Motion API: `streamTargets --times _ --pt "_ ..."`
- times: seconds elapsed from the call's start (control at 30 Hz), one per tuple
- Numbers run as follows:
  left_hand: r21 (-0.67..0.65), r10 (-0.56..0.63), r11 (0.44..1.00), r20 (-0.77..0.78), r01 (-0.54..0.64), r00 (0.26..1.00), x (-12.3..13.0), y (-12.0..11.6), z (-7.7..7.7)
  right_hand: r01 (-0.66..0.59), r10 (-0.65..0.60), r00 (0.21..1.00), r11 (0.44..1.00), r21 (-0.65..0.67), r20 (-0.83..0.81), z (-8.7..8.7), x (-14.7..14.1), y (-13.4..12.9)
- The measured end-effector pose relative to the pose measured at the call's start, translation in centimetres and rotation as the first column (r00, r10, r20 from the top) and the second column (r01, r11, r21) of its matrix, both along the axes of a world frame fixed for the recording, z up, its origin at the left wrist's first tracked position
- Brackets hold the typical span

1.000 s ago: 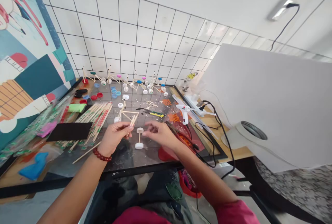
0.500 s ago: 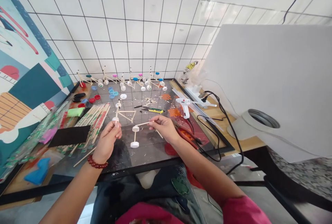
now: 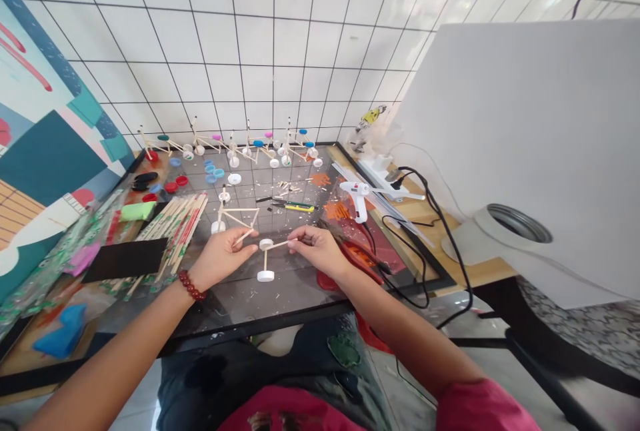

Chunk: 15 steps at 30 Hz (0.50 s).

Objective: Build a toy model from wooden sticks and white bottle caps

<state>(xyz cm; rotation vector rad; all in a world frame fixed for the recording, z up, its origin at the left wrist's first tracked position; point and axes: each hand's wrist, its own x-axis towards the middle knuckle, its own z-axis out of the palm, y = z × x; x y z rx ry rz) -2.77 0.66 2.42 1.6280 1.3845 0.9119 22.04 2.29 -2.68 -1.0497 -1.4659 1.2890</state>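
Observation:
A short wooden stick (image 3: 243, 238) is pinched between the thumb and fingers of my left hand (image 3: 226, 258). My right hand (image 3: 317, 249) grips the end of another thin stick (image 3: 281, 244), whose far end meets the upper of two white caps joined by a short upright stick. The lower white cap (image 3: 265, 276) is close to the table's front. Just behind my left hand stands a triangular stick frame (image 3: 241, 216) with white caps at its left side.
Finished stick models with caps (image 3: 233, 158) line the table's back edge. A white glue gun (image 3: 358, 199), red-handled pliers (image 3: 357, 261) and a yellow cutter (image 3: 299, 207) lie behind my right hand. Bundled sticks (image 3: 173, 231) and a black sheet (image 3: 125, 260) are at left.
My left hand has left the capped frame and moved right, close to the two-cap piece, and now has a short stick in its fingers. My right hand still grips its stick.

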Motion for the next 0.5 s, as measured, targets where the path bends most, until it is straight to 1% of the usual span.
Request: streamTargets --times 0.1,0.17,0.23,0.3,0.33,0.37,0.4,0.43,0.47,0.5 --pt "-0.032 -0.081 0.996 0.034 0.082 0.996 0.5 0.4 0.2 0.020 -0.037 0.987 0.993 0.114 0.153 -0.1 0.6 -0.1" --pt "-0.069 -0.112 0.990 0.090 0.119 0.990 0.7 0.5 0.2 0.019 -0.072 0.963 0.979 0.202 0.260 -0.1 0.8 -0.1" --pt "-0.093 -0.091 0.989 0.211 0.113 0.973 0.7 0.5 0.0 0.002 -0.101 0.934 0.961 0.277 0.344 -0.2 0.8 -0.2" --pt "-0.114 -0.043 0.989 0.365 0.091 0.930 0.4 0.3 -0.4 -0.025 -0.127 0.902 0.939 0.343 0.413 -0.3 0.7 -0.2" --pt "-0.120 -0.017 0.990 0.415 0.074 0.910 0.2 0.2 -0.6 -0.040 -0.139 0.885 0.928 0.370 0.444 -0.3 0.7 -0.2" --pt "-0.109 0.003 0.993 0.427 0.048 0.904 -0.1 0.1 -0.9 -0.054 -0.150 0.868 0.919 0.391 0.474 -0.3 0.7 -0.2" --pt "-0.069 0.014 0.998 0.397 0.015 0.918 -0.4 0.0 -1.1 -0.067 -0.161 0.849 0.912 0.405 0.503 -0.3 0.7 -0.2" --pt "0.003 0.015 1.000 0.338 -0.017 0.941 -0.7 -0.1 -1.3 -0.076 -0.172 0.832 0.907 0.415 0.527 -0.3 0.7 -0.3" --pt "0.101 0.013 0.994 0.265 -0.041 0.964 -0.8 -0.2 -1.4 -0.079 -0.185 0.819 0.901 0.426 0.544 -0.2 0.7 -0.3" --pt "0.207 0.012 0.977 0.190 -0.052 0.982 -0.9 -0.2 -1.5 -0.077 -0.201 0.811 0.894 0.442 0.549 -0.1 0.7 -0.4"
